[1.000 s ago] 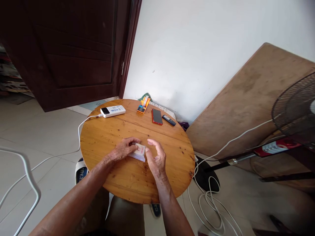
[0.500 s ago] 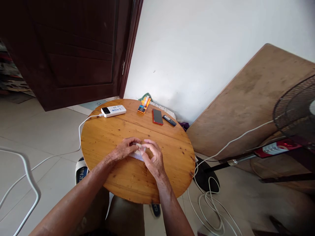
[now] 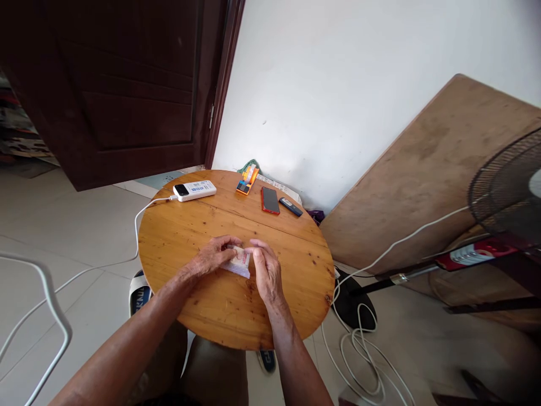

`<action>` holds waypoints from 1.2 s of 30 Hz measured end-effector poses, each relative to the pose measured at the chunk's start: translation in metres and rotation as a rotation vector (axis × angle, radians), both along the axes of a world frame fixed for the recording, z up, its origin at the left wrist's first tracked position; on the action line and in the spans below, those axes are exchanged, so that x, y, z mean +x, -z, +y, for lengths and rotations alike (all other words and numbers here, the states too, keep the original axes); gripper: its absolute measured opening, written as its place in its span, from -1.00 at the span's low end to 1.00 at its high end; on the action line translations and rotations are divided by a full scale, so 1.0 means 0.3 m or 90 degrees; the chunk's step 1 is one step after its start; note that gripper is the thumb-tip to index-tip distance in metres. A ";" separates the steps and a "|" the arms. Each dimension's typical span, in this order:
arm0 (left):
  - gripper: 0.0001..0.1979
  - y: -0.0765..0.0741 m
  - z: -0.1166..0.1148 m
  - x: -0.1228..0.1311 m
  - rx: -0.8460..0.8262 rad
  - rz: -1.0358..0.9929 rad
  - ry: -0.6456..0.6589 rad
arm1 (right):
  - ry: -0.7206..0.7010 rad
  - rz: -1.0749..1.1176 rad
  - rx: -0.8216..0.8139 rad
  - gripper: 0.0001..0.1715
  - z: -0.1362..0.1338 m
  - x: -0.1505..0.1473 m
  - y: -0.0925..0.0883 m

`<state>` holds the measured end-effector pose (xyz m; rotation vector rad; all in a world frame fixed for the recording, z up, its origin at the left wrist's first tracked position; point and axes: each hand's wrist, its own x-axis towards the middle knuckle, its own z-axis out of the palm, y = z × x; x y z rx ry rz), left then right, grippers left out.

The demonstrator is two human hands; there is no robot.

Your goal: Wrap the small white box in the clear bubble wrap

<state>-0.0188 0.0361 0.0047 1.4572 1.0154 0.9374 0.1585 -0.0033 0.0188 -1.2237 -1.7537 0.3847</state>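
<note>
On the round wooden table (image 3: 177, 282), near its middle, lies a small pale box-shaped pack (image 3: 240, 266) with red print on its top face. My left hand (image 3: 213, 254) grips its left side, fingers curled over the far edge and thumb on top. At the far right corner of the pack is my right hand (image 3: 266, 268). Its thumb and index finger are pressed together there; whatever lies between them is too small to make out. The near side and right end of the pack show, while the left end is hidden by my left hand.
Along the table's far side are a white power bank (image 3: 196, 190) with a plugged-in cable, an orange tape dispenser (image 3: 248, 177), a red-edged phone (image 3: 270, 201) and a dark handheld device (image 3: 291, 206). A fan (image 3: 507, 186) and coiled white cable (image 3: 359, 349) are at right.
My right thumb has moved up and away from the pack's near side, closing against the index finger. More of the printed top now shows. My left hand stays in place.
</note>
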 end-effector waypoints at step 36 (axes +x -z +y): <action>-0.73 -0.006 0.022 -0.012 -0.097 -0.136 -0.247 | 0.030 0.122 -0.068 -0.89 0.029 0.029 0.013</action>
